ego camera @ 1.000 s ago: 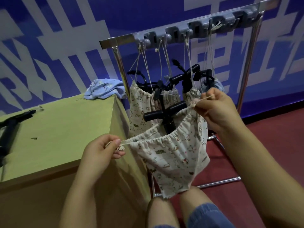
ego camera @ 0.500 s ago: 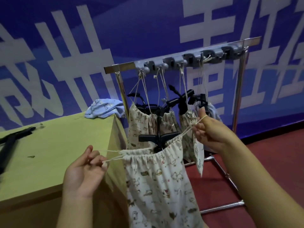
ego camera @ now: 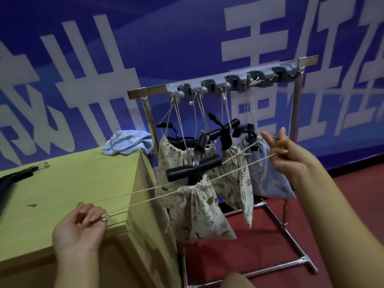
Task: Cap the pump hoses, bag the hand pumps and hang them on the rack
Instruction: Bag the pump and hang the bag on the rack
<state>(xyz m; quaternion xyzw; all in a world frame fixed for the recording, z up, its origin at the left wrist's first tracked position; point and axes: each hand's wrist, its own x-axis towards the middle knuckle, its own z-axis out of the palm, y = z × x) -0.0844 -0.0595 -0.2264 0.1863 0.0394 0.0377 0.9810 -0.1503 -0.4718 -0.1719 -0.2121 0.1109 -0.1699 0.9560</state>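
At the far left a black pump (ego camera: 14, 179) lies on the green table (ego camera: 68, 183), with a crumpled light-blue cloth bag (ego camera: 128, 142) at the table's back corner. Over the table's near corner, the left hand (ego camera: 81, 231) pinches the knotted end of the left drawstring (ego camera: 141, 196) between thumb and curled fingers. A second ago this hand held the cord close to the bag's mouth; now it has drawn well away from it, and the cord runs taut.

Between the hands hangs the printed bag (ego camera: 199, 217), suspended in the air by its cords alone, in front of the rack (ego camera: 286, 231). Its mouth, wide and loose before, is now gathered tight around the pump shaft, with the black T-handle (ego camera: 193, 167) sticking out above.

Behind it three more bagged pumps hang from the grey hook bar (ego camera: 234, 82): two printed bags (ego camera: 172, 163) and a pale blue bag (ego camera: 268, 179).

The right drawstring (ego camera: 239, 165) rises to the right hand (ego camera: 291, 154), which grips it with curled fingers, the index and thumb raised. This hand has also pulled farther out from the bag than before.
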